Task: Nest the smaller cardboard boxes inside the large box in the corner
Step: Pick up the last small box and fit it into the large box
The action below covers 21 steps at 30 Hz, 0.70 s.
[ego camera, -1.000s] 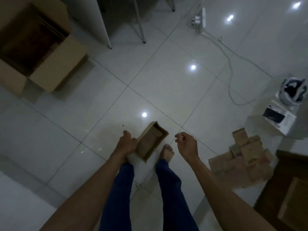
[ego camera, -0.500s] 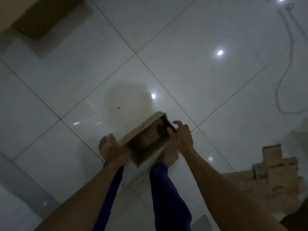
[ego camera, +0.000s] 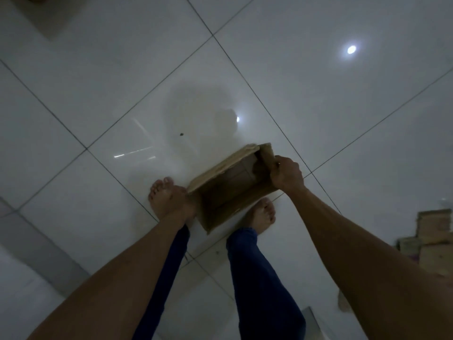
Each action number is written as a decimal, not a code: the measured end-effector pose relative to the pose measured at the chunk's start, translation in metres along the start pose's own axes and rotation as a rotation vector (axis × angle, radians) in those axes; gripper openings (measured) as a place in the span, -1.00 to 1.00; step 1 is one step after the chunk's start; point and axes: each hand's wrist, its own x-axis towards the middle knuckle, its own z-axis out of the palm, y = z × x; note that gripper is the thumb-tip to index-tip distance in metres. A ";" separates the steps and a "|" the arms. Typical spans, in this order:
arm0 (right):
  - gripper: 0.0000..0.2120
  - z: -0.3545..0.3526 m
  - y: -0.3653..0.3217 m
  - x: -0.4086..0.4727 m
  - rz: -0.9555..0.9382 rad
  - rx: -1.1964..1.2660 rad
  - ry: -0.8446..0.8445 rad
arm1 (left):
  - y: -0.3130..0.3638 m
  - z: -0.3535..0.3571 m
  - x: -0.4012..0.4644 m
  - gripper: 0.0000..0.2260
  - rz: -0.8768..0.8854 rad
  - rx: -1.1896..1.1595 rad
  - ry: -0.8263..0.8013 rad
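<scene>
Head view, tilted lower than a second ago: the large box in the corner has slid almost out of frame, only a brown edge (ego camera: 49, 11) showing at the floor's far-left corner. Small cardboard box (ego camera: 232, 185) is open, held above the tiled floor (ego camera: 98, 94) between the bare feet. Right hand (ego camera: 285, 174), empty and apart a second ago, is now clamped over the box's right-hand wall, fingers curled over its rim. Left hand (ego camera: 182, 207), which had the box alone, sits at the box's left lower corner; from this angle I cannot tell whether it grips or only rests there. Pile of other cartons (ego camera: 431, 239) sits at the floor's right edge. Judgement: box now secured two-handed, ready to carry to the corner; nesting not yet begun for this one.
</scene>
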 end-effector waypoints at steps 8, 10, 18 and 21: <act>-0.83 -0.057 -0.027 -0.063 -0.104 0.060 0.094 | -0.004 -0.102 -0.035 -0.67 0.185 -0.150 -0.265; -0.84 -0.081 -0.043 -0.091 -0.112 0.080 0.106 | -0.003 -0.141 -0.050 -0.67 0.199 -0.228 -0.276; -0.69 -0.188 -0.126 -0.231 -0.128 0.209 0.171 | -0.009 -0.295 -0.143 -0.80 0.345 -0.353 -0.079; -0.74 -0.220 -0.146 -0.280 -0.138 0.247 0.162 | -0.018 -0.338 -0.189 -0.83 0.383 -0.362 -0.037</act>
